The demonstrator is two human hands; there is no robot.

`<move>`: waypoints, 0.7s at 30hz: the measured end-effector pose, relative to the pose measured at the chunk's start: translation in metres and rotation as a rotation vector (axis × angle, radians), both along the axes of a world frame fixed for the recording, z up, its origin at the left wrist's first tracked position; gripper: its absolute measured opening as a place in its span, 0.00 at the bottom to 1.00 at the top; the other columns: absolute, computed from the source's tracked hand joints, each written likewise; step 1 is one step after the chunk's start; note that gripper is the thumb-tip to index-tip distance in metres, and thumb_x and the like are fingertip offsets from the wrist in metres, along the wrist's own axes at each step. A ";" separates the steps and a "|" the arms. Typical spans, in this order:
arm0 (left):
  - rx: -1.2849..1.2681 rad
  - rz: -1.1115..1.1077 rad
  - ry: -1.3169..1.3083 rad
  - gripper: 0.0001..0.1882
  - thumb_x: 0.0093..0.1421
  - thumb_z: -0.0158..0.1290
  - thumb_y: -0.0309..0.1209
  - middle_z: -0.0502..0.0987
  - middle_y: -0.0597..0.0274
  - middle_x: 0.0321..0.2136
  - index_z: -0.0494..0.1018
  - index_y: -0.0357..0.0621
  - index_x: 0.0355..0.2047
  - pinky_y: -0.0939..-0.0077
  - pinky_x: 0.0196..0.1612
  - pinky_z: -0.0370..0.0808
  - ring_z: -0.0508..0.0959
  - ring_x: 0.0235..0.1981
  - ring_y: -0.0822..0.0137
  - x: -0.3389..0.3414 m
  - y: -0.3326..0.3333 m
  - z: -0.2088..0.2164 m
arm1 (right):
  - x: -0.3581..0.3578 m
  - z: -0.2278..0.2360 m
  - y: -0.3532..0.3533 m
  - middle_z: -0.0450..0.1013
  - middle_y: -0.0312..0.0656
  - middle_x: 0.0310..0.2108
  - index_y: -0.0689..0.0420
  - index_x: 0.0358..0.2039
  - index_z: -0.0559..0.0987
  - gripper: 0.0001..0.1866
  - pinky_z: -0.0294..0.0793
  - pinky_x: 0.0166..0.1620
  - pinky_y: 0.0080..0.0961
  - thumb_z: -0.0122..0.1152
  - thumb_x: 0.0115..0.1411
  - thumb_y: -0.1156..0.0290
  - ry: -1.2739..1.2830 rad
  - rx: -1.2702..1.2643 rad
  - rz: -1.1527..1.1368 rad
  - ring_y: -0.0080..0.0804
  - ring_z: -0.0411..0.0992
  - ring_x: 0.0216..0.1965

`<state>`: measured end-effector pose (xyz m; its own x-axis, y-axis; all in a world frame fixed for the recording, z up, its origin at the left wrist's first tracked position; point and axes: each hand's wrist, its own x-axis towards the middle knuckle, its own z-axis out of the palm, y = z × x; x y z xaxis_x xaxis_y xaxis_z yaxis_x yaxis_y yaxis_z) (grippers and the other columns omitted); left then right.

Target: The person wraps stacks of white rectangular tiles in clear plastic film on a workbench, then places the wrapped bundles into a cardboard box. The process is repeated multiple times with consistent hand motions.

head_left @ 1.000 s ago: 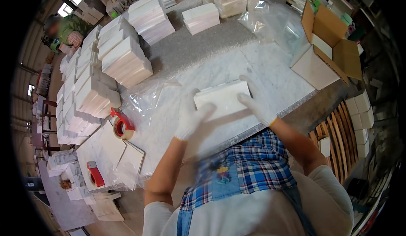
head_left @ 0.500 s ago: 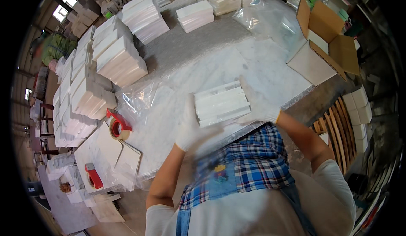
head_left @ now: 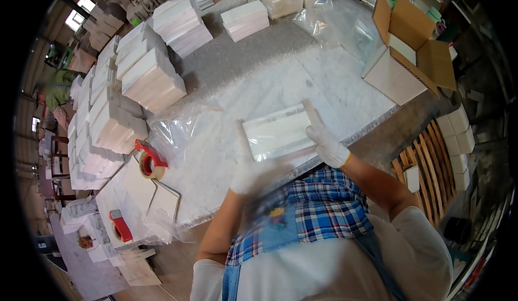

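Between my two white-gloved hands is a flat block of white stone tiles (head_left: 283, 132), its surface glossy as if under clear plastic film, near the front edge of the marble-topped table (head_left: 345, 93). My left hand (head_left: 249, 170), smeared by motion, lies along the block's left side and near corner. On the opposite side, my right hand (head_left: 327, 142) grips the edge, with the thumb at the top face and the fingers reaching toward the far corner. Whether the block rests on the table or is slightly raised, I cannot tell.
Tall stacks of white tiles (head_left: 152, 85) line the left side. A red tape dispenser (head_left: 150, 159) and a second red dispenser (head_left: 121, 225) lie at the left. Clear plastic bags (head_left: 340, 23) spread beside an open cardboard box (head_left: 396, 74). A wooden pallet (head_left: 429, 166) stands right.
The block's upper face, uneven and strip-like before, now looks flat and smooth. My right hand has shifted from the near corner up its right side, thumb now at the edge.
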<state>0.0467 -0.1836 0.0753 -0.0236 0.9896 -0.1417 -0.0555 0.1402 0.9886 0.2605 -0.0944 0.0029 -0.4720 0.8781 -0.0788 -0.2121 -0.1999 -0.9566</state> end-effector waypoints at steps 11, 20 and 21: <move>0.174 -0.253 0.398 0.79 0.38 0.80 0.28 0.63 0.43 0.66 0.27 0.36 0.75 0.59 0.66 0.70 0.70 0.65 0.54 -0.061 0.018 -0.049 | 0.033 0.040 0.057 0.54 0.65 0.71 0.62 0.76 0.47 0.67 0.61 0.71 0.41 0.78 0.48 0.46 -0.707 0.961 0.460 0.60 0.61 0.68; 0.133 -0.269 0.426 0.76 0.36 0.76 0.28 0.62 0.42 0.66 0.30 0.31 0.74 0.62 0.68 0.68 0.68 0.67 0.53 -0.058 0.021 -0.046 | 0.036 0.038 0.045 0.61 0.57 0.64 0.56 0.76 0.51 0.63 0.72 0.61 0.42 0.77 0.49 0.45 -0.667 0.934 0.438 0.60 0.71 0.58; 0.141 -0.276 0.495 0.76 0.36 0.76 0.28 0.62 0.41 0.66 0.30 0.31 0.74 0.62 0.68 0.68 0.68 0.66 0.53 -0.055 0.020 -0.045 | 0.039 0.034 0.043 0.61 0.58 0.64 0.56 0.76 0.51 0.63 0.72 0.61 0.42 0.77 0.49 0.45 -0.655 0.939 0.429 0.60 0.71 0.58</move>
<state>-0.0086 -0.1639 0.0304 0.2083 0.9770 -0.0465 0.4379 -0.0506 0.8976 0.2995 -0.0512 0.0374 -0.8467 0.5039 0.1706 0.2766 0.6909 -0.6679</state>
